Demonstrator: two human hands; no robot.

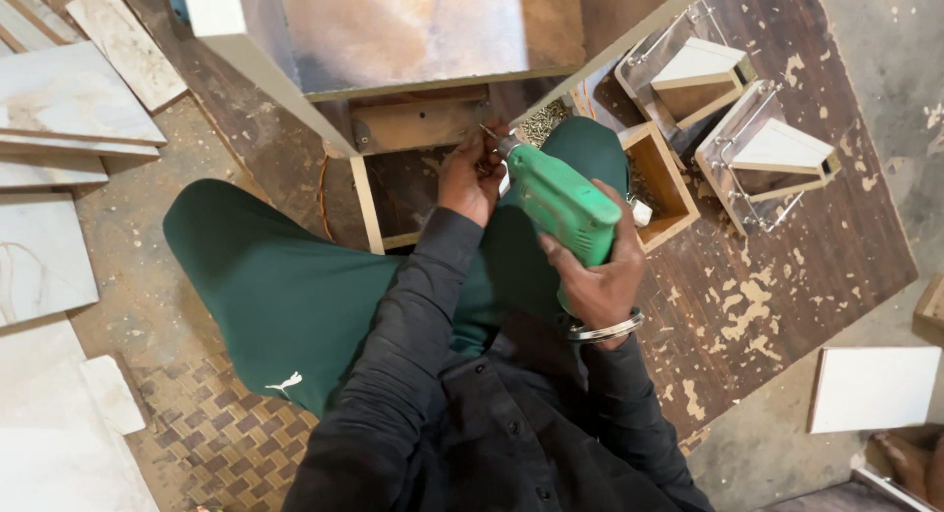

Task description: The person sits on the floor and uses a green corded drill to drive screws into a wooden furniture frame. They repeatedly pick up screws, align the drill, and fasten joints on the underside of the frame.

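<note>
You sit on a worn wooden floor (787, 266) with flaking paint, pale boards (59, 109) stacked at the left of the frame and a woven mat (216, 443) at lower left. A cabinet (393, 40) stands at top centre. Your right hand (595, 271) wraps closed around the grip of the green drill (556, 197) at centre frame. Your left hand (474, 173) pinches the drill's tip, fingers curled tight by the chuck. A small wooden box (664, 182) sits just right of the drill.

My single head camera looks steeply down from close above, lap at six o'clock, wooden cabinet frame (393, 119) at twelve.
</note>
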